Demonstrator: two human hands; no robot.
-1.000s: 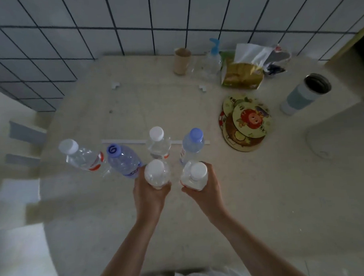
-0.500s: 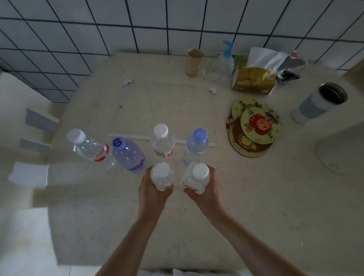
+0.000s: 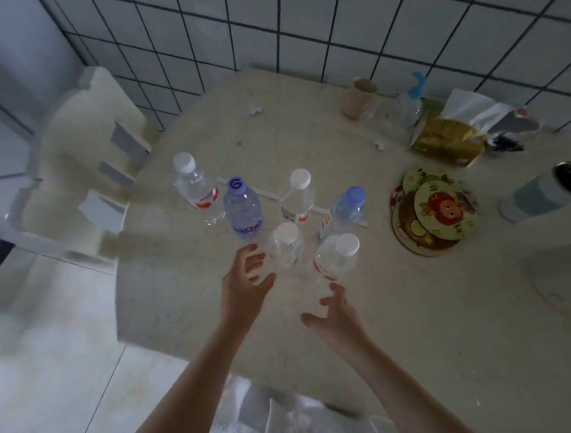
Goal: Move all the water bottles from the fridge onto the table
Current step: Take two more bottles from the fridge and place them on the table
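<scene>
Six clear plastic water bottles stand upright in a loose cluster on the pale speckled stone table [image 3: 399, 326]. The two nearest the person are a small white-capped bottle [image 3: 285, 246] and a white-capped bottle with a red label [image 3: 337, 258] just to its right. Behind them stand a blue-tinted bottle with a printed purple cap [image 3: 242, 210], a white-capped bottle with a red-and-white label [image 3: 195, 188] at the far left, a slim white-capped bottle [image 3: 299, 195] and a bottle with a plain blue cap [image 3: 346, 209].

The left hand [image 3: 248, 281] is empty, its fingers spread and curled loosely just beside the small white-capped bottle, not gripping it. The right hand [image 3: 337, 313] is likewise empty with fingers splayed, a little below the red-labelled bottle and apart from it.

To the right lies a stack of round cartoon-printed coasters [image 3: 434, 210], and beyond it a grey-blue cylindrical tumbler [image 3: 541, 193]. Along the tiled wall sit a tan paper cup [image 3: 359, 96], a yellow tissue pack [image 3: 448, 138] and a clear spray bottle with a blue nozzle [image 3: 410, 107].
</scene>
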